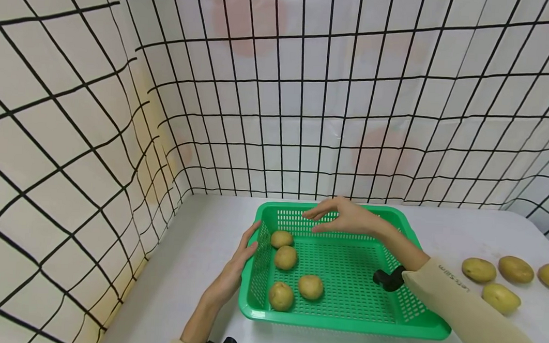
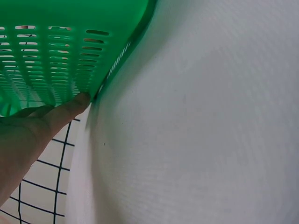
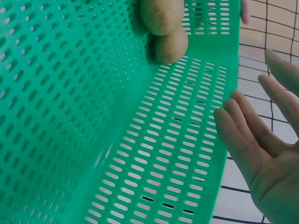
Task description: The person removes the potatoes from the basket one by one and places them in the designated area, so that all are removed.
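Observation:
A green plastic basket (image 1: 341, 326) with slotted walls stands on the white table, several potatoes (image 1: 286, 257) lying along its left side. My left hand (image 1: 232, 267) rests against the basket's left wall, fingers at the rim; the left wrist view shows its fingers (image 2: 70, 109) along the slotted outside. Over the back part of the basket hovers my right hand (image 1: 346, 217), with nothing in it and thumb and fingers apart. In the right wrist view, the right hand (image 3: 266, 158) has its fingers spread near the basket wall, and two potatoes (image 3: 163, 16) show in the corner.
Several more potatoes (image 1: 501, 298) lie on the white table (image 1: 197, 229), right of the basket, beyond the right forearm. A black wire grid (image 1: 325, 96) rises behind the table and along the left side, with white sheeting behind it.

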Demonstrator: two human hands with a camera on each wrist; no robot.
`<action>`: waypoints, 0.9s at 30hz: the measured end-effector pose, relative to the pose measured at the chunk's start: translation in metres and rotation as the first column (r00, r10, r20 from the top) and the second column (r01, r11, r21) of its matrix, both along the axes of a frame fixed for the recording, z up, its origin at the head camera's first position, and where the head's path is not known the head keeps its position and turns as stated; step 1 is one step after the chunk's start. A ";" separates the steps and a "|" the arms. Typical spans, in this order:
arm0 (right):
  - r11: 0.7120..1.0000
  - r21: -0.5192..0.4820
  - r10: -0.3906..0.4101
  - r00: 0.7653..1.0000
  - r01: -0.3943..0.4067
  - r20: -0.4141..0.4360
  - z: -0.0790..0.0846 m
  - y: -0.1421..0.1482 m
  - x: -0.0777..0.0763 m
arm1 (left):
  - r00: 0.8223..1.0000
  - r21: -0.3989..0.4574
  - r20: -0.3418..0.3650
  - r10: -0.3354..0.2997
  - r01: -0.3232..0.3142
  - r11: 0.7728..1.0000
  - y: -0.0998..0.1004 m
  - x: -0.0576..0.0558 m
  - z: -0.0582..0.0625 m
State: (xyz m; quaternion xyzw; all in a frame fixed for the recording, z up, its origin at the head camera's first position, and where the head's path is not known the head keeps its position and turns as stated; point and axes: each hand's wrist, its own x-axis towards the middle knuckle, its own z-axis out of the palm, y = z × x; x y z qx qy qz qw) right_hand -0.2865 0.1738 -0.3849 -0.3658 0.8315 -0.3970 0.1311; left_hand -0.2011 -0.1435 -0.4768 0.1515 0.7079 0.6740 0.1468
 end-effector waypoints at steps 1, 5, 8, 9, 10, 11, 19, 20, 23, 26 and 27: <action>1.000 0.003 0.010 1.000 -0.010 0.009 -0.002 0.000 0.000 | 1.000 0.001 -0.002 -0.002 0.002 1.000 0.000 0.000 0.000; 0.998 0.018 0.060 0.995 -0.061 0.074 -0.007 0.000 -0.001 | 1.000 0.003 -0.005 0.000 0.000 1.000 0.001 0.000 0.001; 0.995 0.019 0.098 0.987 -0.101 0.126 -0.011 0.000 -0.001 | 1.000 0.000 -0.009 0.001 -0.001 1.000 0.001 0.000 0.001; 0.994 0.017 0.109 0.984 -0.112 0.144 -0.012 0.000 0.000 | 1.000 0.000 -0.010 0.001 -0.001 1.000 0.001 0.000 0.001; 0.991 0.012 0.127 0.980 -0.130 0.153 -0.013 0.000 0.000 | 1.000 -0.001 -0.009 0.001 -0.001 1.000 0.000 0.000 0.000; 0.989 0.010 0.143 0.976 -0.146 0.162 -0.015 -0.001 0.000 | 1.000 -0.001 -0.009 0.001 -0.001 1.000 0.000 0.000 0.000; 0.980 0.009 0.191 0.958 -0.197 0.216 -0.024 -0.002 0.002 | 1.000 0.003 -0.005 0.014 -0.014 1.000 0.001 0.000 0.000; 0.979 0.013 0.194 0.956 -0.202 0.220 -0.025 -0.002 0.002 | 1.000 0.003 -0.004 0.014 -0.014 1.000 0.000 0.000 0.000; 0.974 0.020 0.215 0.949 -0.226 0.232 -0.029 -0.002 0.003 | 1.000 0.004 -0.004 0.015 -0.015 1.000 0.000 0.000 0.000; 0.967 0.029 0.236 0.935 -0.253 0.265 -0.033 -0.003 0.004 | 1.000 0.005 -0.005 0.010 -0.010 1.000 0.000 0.000 -0.001; 0.964 0.030 0.245 0.929 -0.263 0.278 -0.034 -0.003 0.004 | 1.000 0.004 -0.004 0.008 -0.008 1.000 0.000 0.000 -0.001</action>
